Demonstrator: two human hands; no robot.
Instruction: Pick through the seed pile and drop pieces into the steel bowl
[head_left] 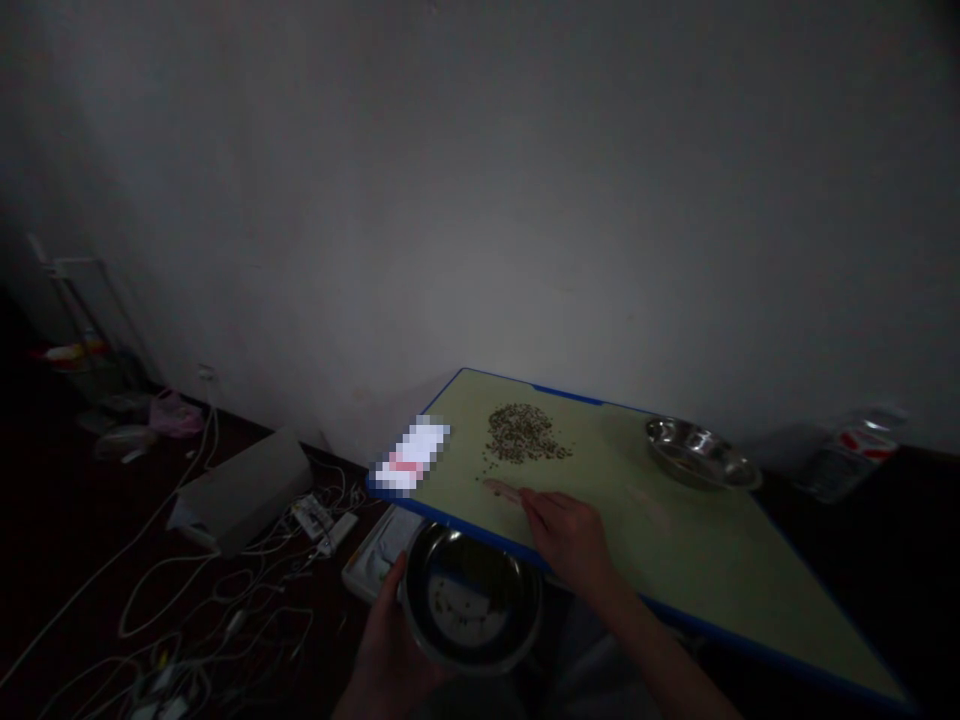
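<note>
My left hand (394,640) grips the side of a shiny metal bowl (531,610), held just below the table's near edge. A few small dark bits (450,605) lie in the bottom of this bowl. My right hand (566,535) is over the near part of the pale green tabletop (675,570), closed on a thin pale tool (502,489) whose exact kind I cannot make out. Its tip is close to the table surface. Beyond that tip, small dark beans or seeds (521,435) are spread in a loose pile.
A second metal bowl (701,455) stands at the table's far right edge. A lit, blurred-out phone-like screen (412,455) lies on the left corner. White cables (232,600) and a grey box (244,490) cover the floor at left. The wall (480,200) rises behind the table.
</note>
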